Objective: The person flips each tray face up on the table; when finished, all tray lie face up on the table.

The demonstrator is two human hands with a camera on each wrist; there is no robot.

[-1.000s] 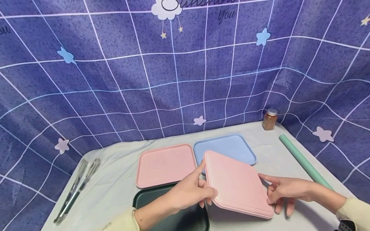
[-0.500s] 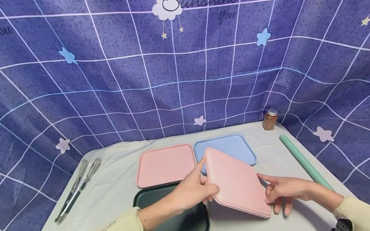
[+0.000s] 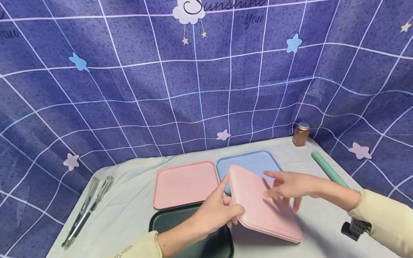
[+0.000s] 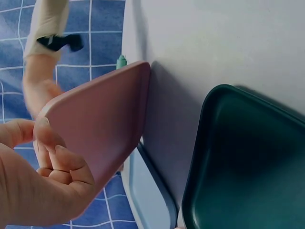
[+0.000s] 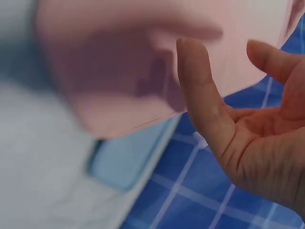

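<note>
My left hand [image 3: 214, 211] grips the left edge of a pink tray [image 3: 255, 211], thumb on one face and fingers behind. The tray is tilted above the cloth, flat underside up; in the left wrist view its rimmed inner face [image 4: 107, 109] shows. Over that underside hovers my right hand [image 3: 292, 186], fingers spread and loosely bent. In the right wrist view the right hand [image 5: 252, 129] holds nothing and casts a shadow on the tray; contact is unclear. A second pink tray [image 3: 185, 184], a dark green tray [image 3: 179, 216] and a partly hidden blue tray [image 3: 248, 165] lie around it.
Metal tongs [image 3: 87, 211] lie at the left of the white-clothed table [image 3: 126, 193]. At the back right stands a jar [image 3: 301, 135] with brown contents. A green roll [image 3: 327, 168] lies along the right edge. A blue gridded curtain [image 3: 161, 89] hangs behind.
My right hand has let go of the pink tray's right edge and moved left and up over its underside. The left hand still holds the tray, nearly in place.
</note>
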